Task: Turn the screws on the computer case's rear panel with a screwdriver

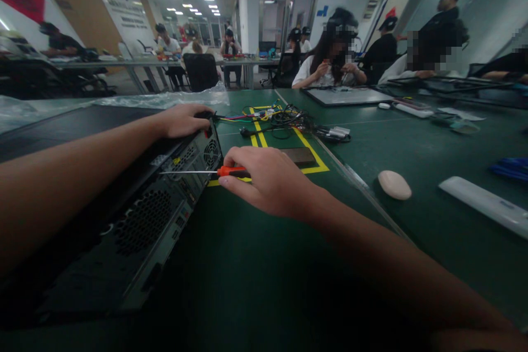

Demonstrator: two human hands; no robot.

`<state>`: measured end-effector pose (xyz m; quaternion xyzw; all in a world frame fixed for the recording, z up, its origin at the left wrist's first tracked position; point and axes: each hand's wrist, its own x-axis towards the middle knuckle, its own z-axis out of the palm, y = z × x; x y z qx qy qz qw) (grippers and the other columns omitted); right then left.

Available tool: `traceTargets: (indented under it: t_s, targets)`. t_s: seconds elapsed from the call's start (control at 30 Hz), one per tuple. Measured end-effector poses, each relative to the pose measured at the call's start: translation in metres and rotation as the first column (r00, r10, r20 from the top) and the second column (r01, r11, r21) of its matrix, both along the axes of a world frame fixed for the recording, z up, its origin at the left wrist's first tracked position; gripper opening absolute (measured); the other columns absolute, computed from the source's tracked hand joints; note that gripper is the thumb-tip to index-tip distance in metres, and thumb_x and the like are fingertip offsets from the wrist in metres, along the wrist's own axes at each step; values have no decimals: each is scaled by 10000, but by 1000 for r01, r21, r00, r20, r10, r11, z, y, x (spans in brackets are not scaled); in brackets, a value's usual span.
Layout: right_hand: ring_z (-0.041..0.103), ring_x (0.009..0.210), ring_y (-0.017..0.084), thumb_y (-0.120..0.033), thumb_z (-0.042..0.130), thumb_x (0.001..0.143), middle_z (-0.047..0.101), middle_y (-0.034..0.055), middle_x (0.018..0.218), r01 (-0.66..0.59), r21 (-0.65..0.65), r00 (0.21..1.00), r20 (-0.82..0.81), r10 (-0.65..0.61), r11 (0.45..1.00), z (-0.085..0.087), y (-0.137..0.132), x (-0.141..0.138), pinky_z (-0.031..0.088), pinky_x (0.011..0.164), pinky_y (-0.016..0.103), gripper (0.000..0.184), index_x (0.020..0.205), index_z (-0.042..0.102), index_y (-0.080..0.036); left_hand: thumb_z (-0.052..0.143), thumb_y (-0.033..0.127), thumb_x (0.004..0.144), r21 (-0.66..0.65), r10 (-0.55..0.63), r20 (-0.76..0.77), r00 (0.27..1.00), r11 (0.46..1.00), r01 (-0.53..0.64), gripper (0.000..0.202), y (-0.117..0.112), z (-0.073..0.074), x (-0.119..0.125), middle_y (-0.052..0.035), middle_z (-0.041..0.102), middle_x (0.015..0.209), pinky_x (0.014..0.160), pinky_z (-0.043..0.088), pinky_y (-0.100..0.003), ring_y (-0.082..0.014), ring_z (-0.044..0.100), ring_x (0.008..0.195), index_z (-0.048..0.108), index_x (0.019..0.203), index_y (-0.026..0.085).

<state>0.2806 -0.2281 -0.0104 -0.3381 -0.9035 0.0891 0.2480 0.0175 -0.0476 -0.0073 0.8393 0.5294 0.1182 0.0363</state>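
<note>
On the green table (pixel 247 242), a dark computer case (pixel 136 231) lies to the worker's left, its vented rear panel facing right. The left hand (pixel 185 121) bears on the upper edge near the far rear corner, fingers bent at the edge; from where I stand, I cannot tell whether they are spread or pressed together. The right hand (pixel 268 181) pinches the orange-and-black handle of a screwdriver (pixel 206 172) between thumb and fingers. Its shaft runs level across the rear panel, tip at the panel's upper part; tip engagement cannot be determined. Beyond the right hand, a brown block (pixel 299 157) sits inside yellow tape markings (pixel 315 169), near a tangled cable bundle (pixel 289 118).
</note>
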Motion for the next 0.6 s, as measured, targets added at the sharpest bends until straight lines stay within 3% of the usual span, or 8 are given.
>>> traceTargets:
  t_s: [0.27, 0.4, 0.5, 0.6]
  targets:
    - [550, 800, 170, -404, 460, 1056, 681, 59, 915, 23, 25, 998, 53, -24, 999, -2, 1, -4, 269, 675, 303, 357, 956, 690, -150, 498, 546, 755, -12, -9, 10, 1000, 1000, 9, 748, 0, 0, 0, -86, 676, 1377, 1148, 427, -404, -357, 599, 1283, 655, 1396, 194]
    - [595, 827, 179, -395, 551, 1007, 705, 43, 931, -2, -5, 1000, -25, 2, 1000, -4, 1, -3, 306, 701, 296, 258, 1054, 649, -160, 506, 548, 751, -15, 0, 23, 1000, 1000, 1, 718, 0, 0, 0, -55, 689, 1365, 1143, 434, -415, -354, 603, 1274, 661, 1387, 251]
    - [610, 823, 181, -325, 623, 945, 711, 33, 950, -12, 12, 999, -33, 12, 1000, -5, 1, -2, 318, 699, 289, 229, 1112, 602, -170, 501, 561, 752, -11, 17, 23, 1000, 1000, -17, 738, 1, -1, -1, -74, 670, 1397, 1156, 420, -428, -361, 592, 1292, 653, 1399, 239]
    - [618, 839, 183, -256, 589, 947, 712, 37, 967, -16, 17, 1000, -17, 17, 1000, -5, 3, -1, 320, 696, 286, 150, 1076, 602, -179, 488, 571, 758, -24, 6, 10, 1000, 1000, -5, 765, 1, -1, -1, -92, 654, 1418, 1157, 418, -419, -358, 585, 1306, 637, 1418, 212]
